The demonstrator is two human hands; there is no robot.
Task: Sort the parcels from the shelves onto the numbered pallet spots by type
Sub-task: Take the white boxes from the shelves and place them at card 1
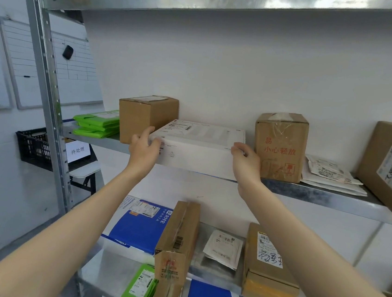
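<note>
We have the flat white box [199, 148] caught between both grips, one at each near corner. The left grip [144, 147] wraps its fingers over the left corner, and the right grip [245, 160] curls over the top edge at the right corner. Both are clenched on this one parcel. The box lies flat on the middle shelf [318, 195], spanning the whole gap from one grip to the other.

We judge the two-cornered hold suits its shape. It is wide and shallow, so a hold at both ends should keep it level and let it slide straight toward us.

That matters because the neighbours are close. A plain brown carton [145, 116] stands just beyond the left grip. A taped carton with red handling marks [279, 147] stands just outside the right grip. A skewed pull could nudge either one.

Further out past the left grip lie green mailers [98, 123], and past the right grip, white padded envelopes [330, 174].

The numbered pallet spots are not in view, so we cannot tell which spot this box belongs on.
</note>
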